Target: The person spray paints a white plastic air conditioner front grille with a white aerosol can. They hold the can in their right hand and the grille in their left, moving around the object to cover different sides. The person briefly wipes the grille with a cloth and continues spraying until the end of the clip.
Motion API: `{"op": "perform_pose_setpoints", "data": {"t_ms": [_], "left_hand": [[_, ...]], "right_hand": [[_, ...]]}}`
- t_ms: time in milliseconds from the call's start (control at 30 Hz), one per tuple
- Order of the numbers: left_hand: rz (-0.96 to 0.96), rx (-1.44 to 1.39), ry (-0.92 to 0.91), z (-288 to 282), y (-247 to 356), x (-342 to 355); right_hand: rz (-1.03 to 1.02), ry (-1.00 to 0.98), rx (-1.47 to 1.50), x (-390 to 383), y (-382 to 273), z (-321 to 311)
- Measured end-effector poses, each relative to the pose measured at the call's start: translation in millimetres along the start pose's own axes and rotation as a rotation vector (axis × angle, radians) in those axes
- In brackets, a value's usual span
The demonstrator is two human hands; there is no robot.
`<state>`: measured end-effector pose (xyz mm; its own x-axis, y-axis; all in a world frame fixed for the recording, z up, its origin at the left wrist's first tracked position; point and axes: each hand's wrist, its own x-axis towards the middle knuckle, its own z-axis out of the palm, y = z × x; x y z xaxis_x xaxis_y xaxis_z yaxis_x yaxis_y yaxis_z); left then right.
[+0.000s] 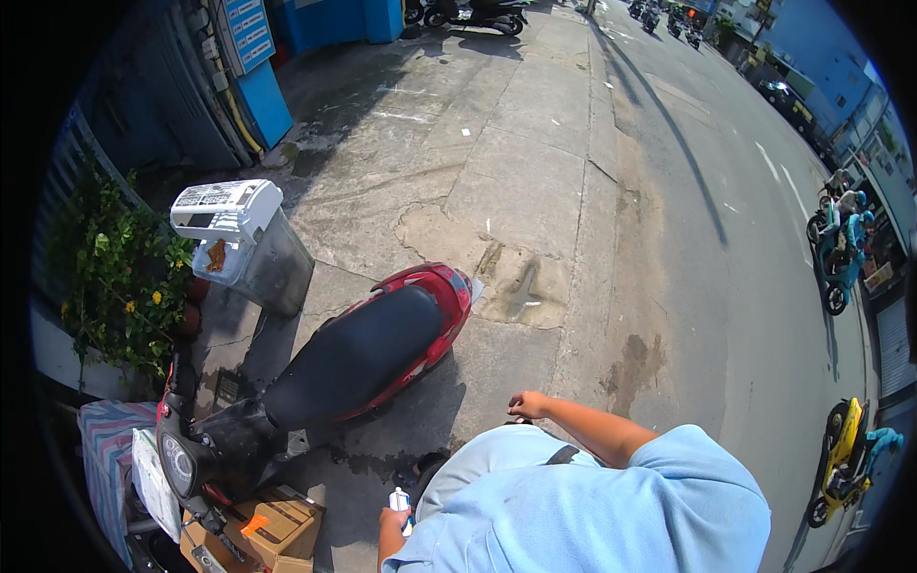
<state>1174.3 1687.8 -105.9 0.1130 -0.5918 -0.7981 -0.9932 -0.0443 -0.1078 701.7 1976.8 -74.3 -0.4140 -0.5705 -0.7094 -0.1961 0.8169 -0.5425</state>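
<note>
My left hand is at the lower edge, closed around a small white and blue bottle, beside my light blue shirt. My right hand hangs beside my body with its fingers curled; whether anything is inside them is too small to tell. A red scooter with a black seat stands just ahead and left of me. Below its handlebar is an open cardboard box with an orange item on it, beside a striped bag.
A grey bin with a white lid stands beside plants on the left. Blue wall panels line the sidewalk. The road runs along the right, with yellow and teal motorbikes beyond and more parked scooters ahead.
</note>
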Motion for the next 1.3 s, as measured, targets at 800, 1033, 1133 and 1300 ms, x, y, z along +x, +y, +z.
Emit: {"op": "perform_pose_setpoints", "data": {"t_ms": [800,1033,1133,1300], "left_hand": [[0.252,0.327,-0.056,-1,224,-15],[0.485,0.467,-0.081,-63,337,-15],[0.63,0.439,-0.092,-88,369,-33],[0.617,0.353,-0.052,-75,373,-33]], "right_hand": [[0.211,0.149,0.565,-7,170,-27],[0.34,0.32,0.537,2,179,-105],[0.571,0.315,0.586,-2,197,-131],[0.659,0.201,0.632,6,205,-139]]}}
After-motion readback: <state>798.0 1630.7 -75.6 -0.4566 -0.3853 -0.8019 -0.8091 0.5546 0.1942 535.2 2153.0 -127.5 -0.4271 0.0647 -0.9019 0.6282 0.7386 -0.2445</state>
